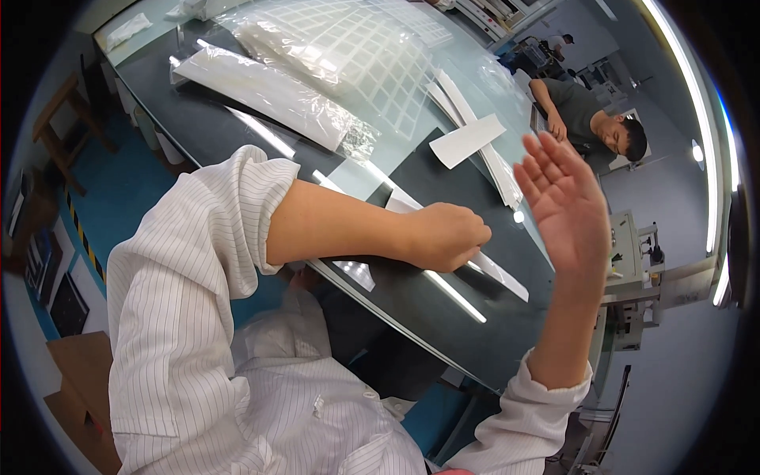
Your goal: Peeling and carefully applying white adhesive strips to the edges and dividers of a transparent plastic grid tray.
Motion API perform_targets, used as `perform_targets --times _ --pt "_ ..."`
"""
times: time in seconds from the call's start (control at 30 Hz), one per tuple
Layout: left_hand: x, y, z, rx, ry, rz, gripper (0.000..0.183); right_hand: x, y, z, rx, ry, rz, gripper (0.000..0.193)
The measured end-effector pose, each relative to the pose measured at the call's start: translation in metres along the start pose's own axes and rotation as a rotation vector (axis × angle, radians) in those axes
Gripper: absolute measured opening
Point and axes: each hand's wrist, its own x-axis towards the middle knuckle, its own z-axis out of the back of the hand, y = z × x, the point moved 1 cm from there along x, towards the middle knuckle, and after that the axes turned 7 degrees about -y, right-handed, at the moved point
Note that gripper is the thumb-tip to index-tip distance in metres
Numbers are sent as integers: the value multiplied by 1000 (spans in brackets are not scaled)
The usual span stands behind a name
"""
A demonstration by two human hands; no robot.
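Observation:
My left hand [447, 237] is closed with its fingers curled down over a long white strip [504, 279] on the black mat [396, 297]. The strip shows on both sides of the hand; what the fingertips hold, if anything, is hidden. To the right, my right hand [564, 206] is raised, palm showing and fingers stretched out, with nothing in it. Beyond my hands, a short white piece [467, 141] lies across a bundle of long white strips [492, 168].
A clear plastic bag of white strips [261, 95] lies at the far left of the table. Behind it are translucent sheets with a grid of rectangles [340, 55]. A co-worker [590, 111] leans at the table's far right. A wooden stool [67, 131] stands at left.

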Motion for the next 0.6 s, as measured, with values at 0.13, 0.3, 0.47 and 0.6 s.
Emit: perform_targets --times 0.13,0.3,0.47,0.6 --pt "5 -2 -5 0 46 -97 12 75 -45 -7 1 -118 -200 44" --pt "7 -4 -3 -21 138 -25 19 159 -103 -22 -141 -264 -342 58" --pt "9 -5 -2 -40 123 59 17 187 -123 -24 -271 -282 -343 54" --pt "9 -4 -4 -3 159 47 16 198 -128 -17 -402 -256 -378 31"
